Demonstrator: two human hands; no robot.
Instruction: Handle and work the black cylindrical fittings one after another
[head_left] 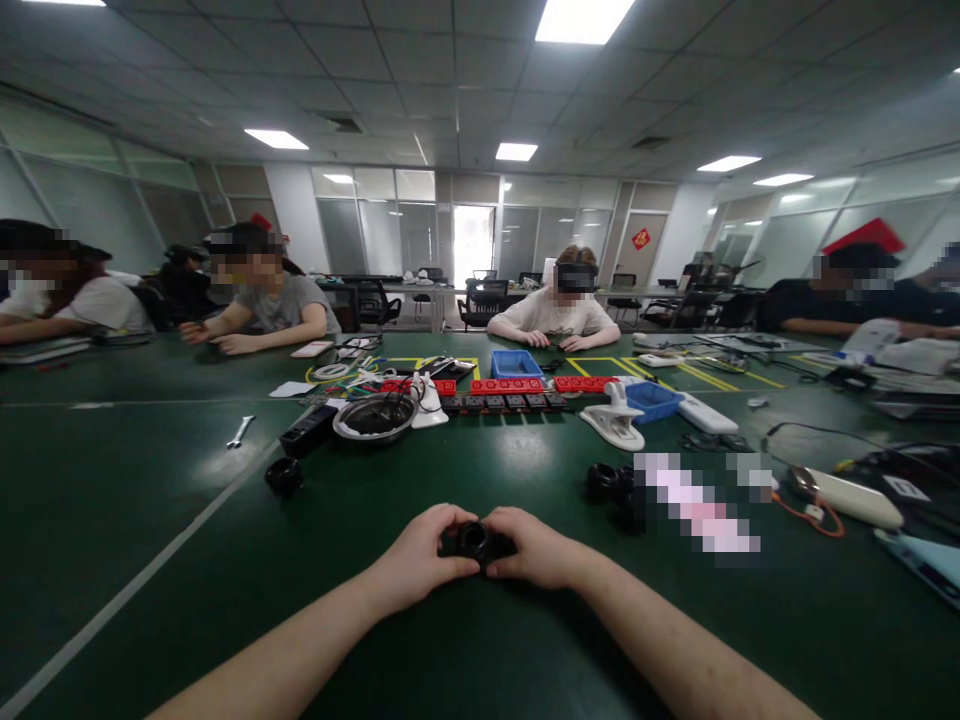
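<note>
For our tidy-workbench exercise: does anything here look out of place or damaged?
Nothing looks spilled or broken. Only a small wrench lies alone on the table, left of the metal bowl; left hand and right hand hold a black ring.

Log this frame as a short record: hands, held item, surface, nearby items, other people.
hands: left hand and right hand, both closed on one item
held: black ring, between the fingertips of both hands
surface: green table
nearby: second ring at left, wrench, metal bowl, blue bin
others: several people seated along the far edge
</note>
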